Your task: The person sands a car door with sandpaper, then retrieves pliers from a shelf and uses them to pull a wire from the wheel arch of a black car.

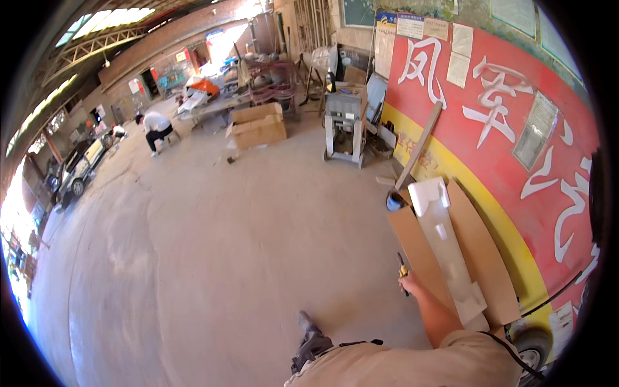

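Observation:
My right hand (408,283) is closed around a tool with yellow-and-black handles and a dark tip (402,264), which looks like pliers. It is held low on my right side, just left of an open cardboard box (480,251) leaning by the red and yellow wall. Pale foam packing (431,197) lies in that box. My left hand is out of sight. My boot (307,320) shows on the concrete floor below me.
A wheeled grey machine (343,119), a wooden plank (419,145), a blue bucket (394,203) and a tyre (530,353) stand along the right. A cardboard box (261,129), a seated person (157,129), a cluttered bench (206,106) and a car (80,171) are farther off.

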The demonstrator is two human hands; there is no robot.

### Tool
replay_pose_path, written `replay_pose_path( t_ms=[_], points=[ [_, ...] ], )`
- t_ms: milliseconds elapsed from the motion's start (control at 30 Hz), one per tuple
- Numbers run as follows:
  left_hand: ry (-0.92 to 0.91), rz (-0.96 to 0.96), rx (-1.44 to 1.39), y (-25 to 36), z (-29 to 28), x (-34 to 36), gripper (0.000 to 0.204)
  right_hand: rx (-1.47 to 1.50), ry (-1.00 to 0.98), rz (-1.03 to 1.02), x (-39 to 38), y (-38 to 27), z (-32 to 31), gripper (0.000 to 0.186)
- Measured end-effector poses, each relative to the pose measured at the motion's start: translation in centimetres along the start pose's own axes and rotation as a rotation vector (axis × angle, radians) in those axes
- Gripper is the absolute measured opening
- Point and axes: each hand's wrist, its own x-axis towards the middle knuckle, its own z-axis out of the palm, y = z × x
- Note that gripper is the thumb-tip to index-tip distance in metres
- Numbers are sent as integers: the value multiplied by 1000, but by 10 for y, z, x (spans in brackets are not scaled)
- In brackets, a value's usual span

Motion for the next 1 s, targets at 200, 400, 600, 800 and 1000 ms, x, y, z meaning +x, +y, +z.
replay_pose_path(
  t_ms=[200, 400, 600, 800, 1000],
  points=[
    [-197, 84, 591, 6, -263, 146, 50, -279, -220, 230, 85, -46, 89, 12],
    [694, 251, -517, 192, -721, 227, 32, -461, -506, 658, 106, -86, 134, 24],
    [783, 452, -679, 363, -902, 279, 18, -890, -788, -266, 259, -147, 145, 25],
    [29, 388, 156, 335, -816, 448, 23, -544, -505, 368, 563, -355, 231, 24],
    [-32, 63, -37, 488, -895, 506, 22, -239, -190, 112, 794, -650, 240, 20]
  ],
)
